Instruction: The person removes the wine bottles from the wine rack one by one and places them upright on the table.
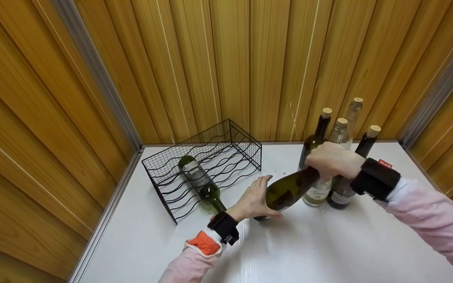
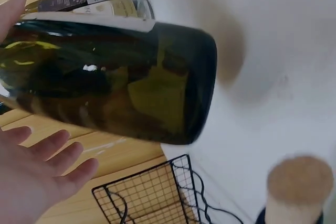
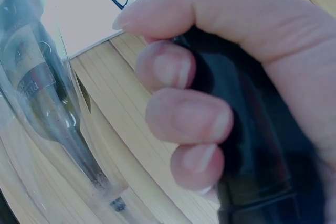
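A dark green wine bottle (image 1: 289, 190) is held tilted above the white table, its neck in my right hand (image 1: 334, 159) and its base pointing down to the left. In the right wrist view, the fingers (image 3: 189, 116) curl round the dark neck. My left hand (image 1: 252, 200) is spread beside the lower body, thumb on one side and fingers on the other; whether it touches the glass I cannot tell. The left wrist view shows the base (image 2: 197, 85) off the table. Behind the left hand, a second green bottle (image 1: 197, 175) lies in the black wire rack (image 1: 246, 145).
Several corked bottles stand at the right, among them a dark one (image 1: 313, 141), a clear one (image 1: 354, 112) and another dark one (image 1: 364, 145). The lying bottle's cork (image 2: 300, 179) points toward the left wrist. Wood-patterned walls (image 1: 230, 70) enclose the white table (image 1: 328, 251).
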### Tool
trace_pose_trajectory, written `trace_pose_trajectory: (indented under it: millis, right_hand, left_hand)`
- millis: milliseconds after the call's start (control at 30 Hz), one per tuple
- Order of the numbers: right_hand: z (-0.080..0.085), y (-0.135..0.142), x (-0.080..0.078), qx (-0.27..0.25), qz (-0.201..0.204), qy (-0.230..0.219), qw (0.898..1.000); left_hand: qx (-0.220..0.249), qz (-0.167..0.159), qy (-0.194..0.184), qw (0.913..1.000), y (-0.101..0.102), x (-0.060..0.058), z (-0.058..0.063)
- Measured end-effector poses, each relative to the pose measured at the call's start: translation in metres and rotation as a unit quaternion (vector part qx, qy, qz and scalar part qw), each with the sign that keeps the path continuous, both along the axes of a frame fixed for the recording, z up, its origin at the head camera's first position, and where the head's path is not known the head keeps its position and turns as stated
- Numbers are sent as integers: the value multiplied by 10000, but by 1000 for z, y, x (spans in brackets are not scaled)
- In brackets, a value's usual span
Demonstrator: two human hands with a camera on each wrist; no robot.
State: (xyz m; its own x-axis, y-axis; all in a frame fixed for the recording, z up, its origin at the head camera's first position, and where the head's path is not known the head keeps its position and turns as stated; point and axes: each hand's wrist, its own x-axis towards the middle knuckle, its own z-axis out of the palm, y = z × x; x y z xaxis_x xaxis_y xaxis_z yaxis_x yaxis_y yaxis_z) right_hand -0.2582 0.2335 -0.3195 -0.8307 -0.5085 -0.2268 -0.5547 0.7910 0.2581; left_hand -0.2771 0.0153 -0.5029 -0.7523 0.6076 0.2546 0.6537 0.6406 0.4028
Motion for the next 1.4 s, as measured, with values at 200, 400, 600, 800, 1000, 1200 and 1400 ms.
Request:
trace_pose_trajectory:
  millis: [200, 400, 600, 800, 1000, 1200, 1400]
  right_hand:
    - [3, -5, 1, 11, -69, -49, 10000]
    - [4, -8, 2, 60, 96, 71, 9999]
    - [4, -8, 3, 107, 131, 106, 9998]
    - [3, -6, 3, -53, 34, -82, 9999]
    - [2, -6, 4, -163, -49, -241, 9996]
    - [2, -10, 1, -110, -519, -827, 9952]
    - [5, -11, -8, -1215, -207, -1327, 9835]
  left_hand:
    - [337, -19, -447, 9984, 12, -4, -3]
    - [972, -362, -875, 9908, 15, -9, -3]
    - [1217, -683, -965, 9855, 14, -12, -4]
    - [1443, -772, -1006, 9814, 14, -9, -7]
    - [1501, -736, -893, 9819, 14, -7, -7]
    - [1394, -613, -770, 9853, 15, -5, -8]
    - [1429, -584, -780, 9849, 17, -5, -9]
